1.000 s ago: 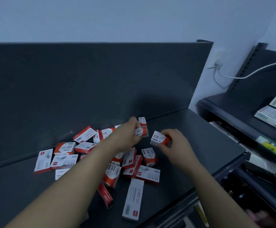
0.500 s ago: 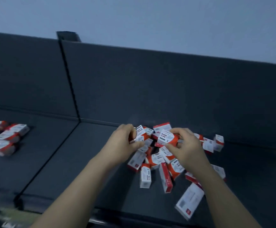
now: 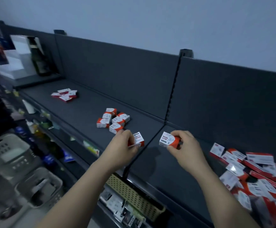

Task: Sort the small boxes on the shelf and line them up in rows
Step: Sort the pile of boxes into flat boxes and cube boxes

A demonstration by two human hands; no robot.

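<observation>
Two small cardboard boxes held over the matte, dark shelf point(image 3: 91, 109), one in each hand.
The left hand point(image 3: 124, 145) has its grip curled round a red-and-white paper-clip box point(image 3: 139, 138) beside the shelf's centre seam, near the front edge. The right hand point(image 3: 186, 148) pinches a matching box point(image 3: 168, 140) between thumb and fingers. A loose cluster point(image 3: 113, 120) of squarish boxes sits mid-shelf, and a jumbled heap point(image 3: 257, 175) lies at the right end.

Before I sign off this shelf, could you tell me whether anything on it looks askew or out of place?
Yes. The pile of boxes at the right lies jumbled, overlapping at all angles. The middle cluster and the far cluster sit skewed, not in rows.
</observation>
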